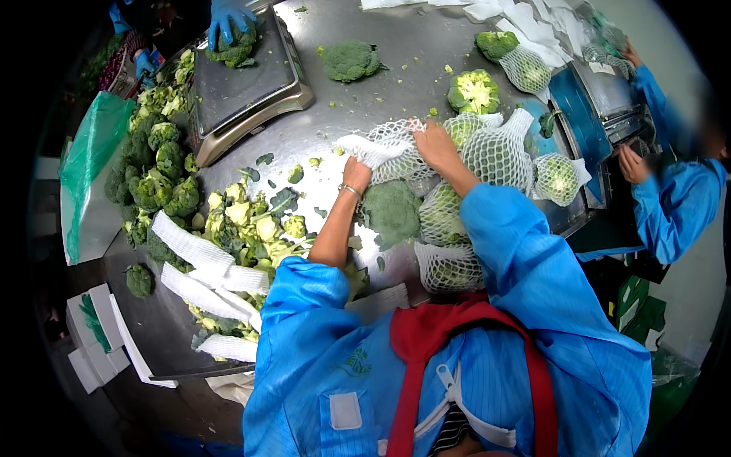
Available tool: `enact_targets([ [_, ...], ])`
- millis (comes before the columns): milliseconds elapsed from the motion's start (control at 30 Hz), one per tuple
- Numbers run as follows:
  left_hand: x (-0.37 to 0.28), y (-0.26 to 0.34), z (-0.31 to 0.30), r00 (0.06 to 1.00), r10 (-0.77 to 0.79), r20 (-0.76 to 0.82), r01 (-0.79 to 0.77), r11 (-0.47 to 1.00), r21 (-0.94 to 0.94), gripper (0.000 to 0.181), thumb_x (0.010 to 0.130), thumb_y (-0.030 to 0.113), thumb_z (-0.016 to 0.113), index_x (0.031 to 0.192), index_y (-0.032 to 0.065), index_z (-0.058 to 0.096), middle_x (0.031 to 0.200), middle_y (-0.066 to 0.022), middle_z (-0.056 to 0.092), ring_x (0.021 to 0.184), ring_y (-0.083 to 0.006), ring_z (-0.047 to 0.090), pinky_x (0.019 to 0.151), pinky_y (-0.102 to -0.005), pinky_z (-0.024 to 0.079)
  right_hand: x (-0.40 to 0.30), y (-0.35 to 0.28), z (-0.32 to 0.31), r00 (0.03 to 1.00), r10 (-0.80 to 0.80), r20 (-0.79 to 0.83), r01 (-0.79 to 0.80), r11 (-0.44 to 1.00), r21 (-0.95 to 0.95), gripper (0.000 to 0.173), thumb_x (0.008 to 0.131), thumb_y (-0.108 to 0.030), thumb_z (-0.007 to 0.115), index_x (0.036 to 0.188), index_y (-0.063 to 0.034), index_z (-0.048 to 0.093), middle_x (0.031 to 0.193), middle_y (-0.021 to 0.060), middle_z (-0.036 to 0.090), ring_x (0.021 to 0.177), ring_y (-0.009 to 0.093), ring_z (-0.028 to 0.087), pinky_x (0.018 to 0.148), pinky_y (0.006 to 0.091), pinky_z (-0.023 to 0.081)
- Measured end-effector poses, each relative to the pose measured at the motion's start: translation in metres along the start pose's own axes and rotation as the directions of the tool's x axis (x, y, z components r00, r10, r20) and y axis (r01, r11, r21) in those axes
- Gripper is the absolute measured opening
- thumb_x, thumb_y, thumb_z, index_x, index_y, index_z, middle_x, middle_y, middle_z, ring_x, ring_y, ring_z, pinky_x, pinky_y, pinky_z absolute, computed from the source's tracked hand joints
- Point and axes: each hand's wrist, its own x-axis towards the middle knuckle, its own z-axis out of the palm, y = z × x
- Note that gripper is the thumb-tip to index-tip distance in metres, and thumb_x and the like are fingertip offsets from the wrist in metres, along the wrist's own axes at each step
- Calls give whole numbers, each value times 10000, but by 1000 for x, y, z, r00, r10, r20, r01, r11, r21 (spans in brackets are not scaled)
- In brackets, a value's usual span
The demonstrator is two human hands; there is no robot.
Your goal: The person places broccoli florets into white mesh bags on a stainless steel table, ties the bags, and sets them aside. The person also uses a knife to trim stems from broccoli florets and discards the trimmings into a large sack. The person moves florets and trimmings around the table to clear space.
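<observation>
My left hand grips the gathered white end of a foam mesh sleeve. My right hand holds the same sleeve at its far right side, and pale green shows through the mesh. Just below the sleeve lies a bare broccoli head, crown up. To the right of it, several netted broccoli heads sit close together, some by my right forearm. A broccoli head with its cut stem upward rests beyond my right hand.
A weighing scale stands far left, where a co-worker's blue-gloved hand touches a broccoli head. Broccoli and trimmed stems pile up at left, with flat foam sleeves on top. At right, another co-worker's hand is beside a machine.
</observation>
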Motion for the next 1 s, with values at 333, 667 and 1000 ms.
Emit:
enact_targets([
  [333,-59,118,-24,942,-109,316,327,101,-940,410,907,305,370,1137,-11,493,1076,-168,573,968,-278,574,863,-421,469,-49,-94,-105,917,-190,351,-93,753,651,200,833,-138,524,903,39,587,654,44,572,545,101,504,482,258,394],
  [667,-93,166,1,922,252,296,287,73,-955,323,781,233,428,861,-18,616,892,-156,636,888,-272,598,850,-382,461,-65,-33,-95,668,-349,657,-733,-161,660,235,860,-103,483,1029,49,540,996,167,604,835,231,623,777,351,519],
  [1000,-106,239,82,920,296,256,34,591,-806,236,789,74,539,1006,-20,553,964,-99,600,864,-163,578,791,-291,467,-139,42,-131,851,-398,343,-489,-361,794,405,908,-322,355,1184,-53,481,1201,108,502,1088,249,485,937,408,389],
])
